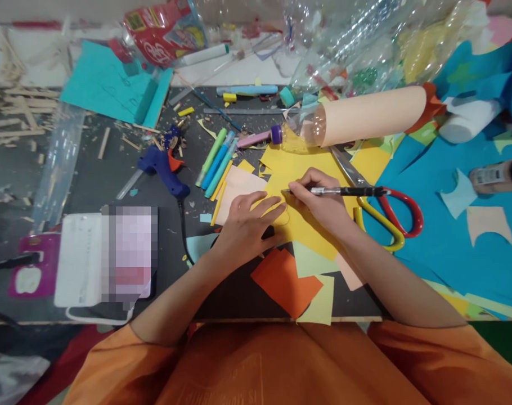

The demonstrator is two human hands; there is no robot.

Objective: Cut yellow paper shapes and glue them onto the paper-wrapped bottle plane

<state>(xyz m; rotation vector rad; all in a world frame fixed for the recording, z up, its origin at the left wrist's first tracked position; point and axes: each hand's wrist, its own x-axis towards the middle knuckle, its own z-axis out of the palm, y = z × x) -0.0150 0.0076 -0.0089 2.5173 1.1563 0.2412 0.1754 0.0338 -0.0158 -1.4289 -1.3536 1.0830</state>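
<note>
Orange cloth (306,365), flat yellow paper (306,228)

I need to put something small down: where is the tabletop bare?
Bare dark tabletop shows between the left forearm, orange paper and front edge. Partly free: between glue gun and plastic strip, with loose sticks. Crowded: around the right hand, with yellow paper and scissors, and back right, heaped with clear bottles.

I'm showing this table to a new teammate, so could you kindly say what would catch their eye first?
Probably the bright yellow paper in the middle, with a pen in the right hand above it. Then, perhaps, the red-and-yellow-handled scissors to that hand's right, and the purple-capped bottle lying beyond the hand.
</note>
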